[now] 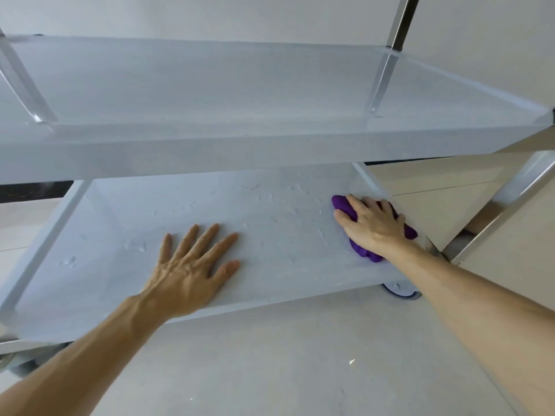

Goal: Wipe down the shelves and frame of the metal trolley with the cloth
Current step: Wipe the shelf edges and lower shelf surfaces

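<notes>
The right hand [371, 225] presses a bunched purple cloth [365, 252] onto the lower shelf [270, 235] of the metal trolley, fingers curled over the wad, close to the shelf's right end rim. The left hand [192, 265] lies flat on the same shelf, fingers straight and spread, holding nothing, near the front edge and well apart from the cloth. The shelf's long axis runs left to right across the view; droplets and wet streaks [282, 202] cover the surface between and beyond the two hands, so the unwiped run lies to the left of the cloth, and a leftward stroke would probably meet the left hand. The upper shelf [240, 94] overhangs and hides the lower shelf's far edge. One caster [401, 291] shows beneath the front rim; the right-hand frame post [510, 205] is partly cut off, and most of the cloth is hidden under the hand.
</notes>
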Demonstrator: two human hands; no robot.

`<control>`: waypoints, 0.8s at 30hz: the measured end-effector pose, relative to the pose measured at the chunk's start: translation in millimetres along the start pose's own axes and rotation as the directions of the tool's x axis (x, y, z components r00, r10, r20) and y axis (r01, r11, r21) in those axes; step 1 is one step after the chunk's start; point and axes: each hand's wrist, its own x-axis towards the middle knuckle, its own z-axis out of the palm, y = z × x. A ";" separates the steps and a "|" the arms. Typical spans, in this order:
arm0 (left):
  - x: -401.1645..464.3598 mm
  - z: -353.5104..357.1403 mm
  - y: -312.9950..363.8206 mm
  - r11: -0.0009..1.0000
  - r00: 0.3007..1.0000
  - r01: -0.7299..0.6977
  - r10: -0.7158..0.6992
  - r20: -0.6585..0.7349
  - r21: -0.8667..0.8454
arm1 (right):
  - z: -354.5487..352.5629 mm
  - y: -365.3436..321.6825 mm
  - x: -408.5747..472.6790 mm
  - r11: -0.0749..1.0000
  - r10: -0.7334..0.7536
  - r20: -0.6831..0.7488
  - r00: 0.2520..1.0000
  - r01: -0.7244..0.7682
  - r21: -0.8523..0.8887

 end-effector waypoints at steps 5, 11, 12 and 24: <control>2.9 5.4 -4.9 0.999 0.998 0.016 -0.018 -0.063 -0.036 | 22.2 -90.4 -26.7 0.946 -0.324 0.057 0.944 0.324 0.014; 3.2 3.0 -7.9 1.000 0.999 0.014 -0.014 -0.030 0.006 | 18.6 -92.0 -66.8 0.792 -0.609 0.109 0.786 0.608 0.043; 2.6 1.7 -8.2 1.000 0.999 0.015 -0.014 -0.029 0.005 | 12.8 -78.8 -65.3 0.790 -0.612 0.127 0.780 0.610 0.058; 4.3 3.1 -6.2 0.999 0.999 0.035 -0.036 -0.030 -0.013 | -7.3 13.3 3.2 1.000 -0.030 0.007 1.000 0.030 0.004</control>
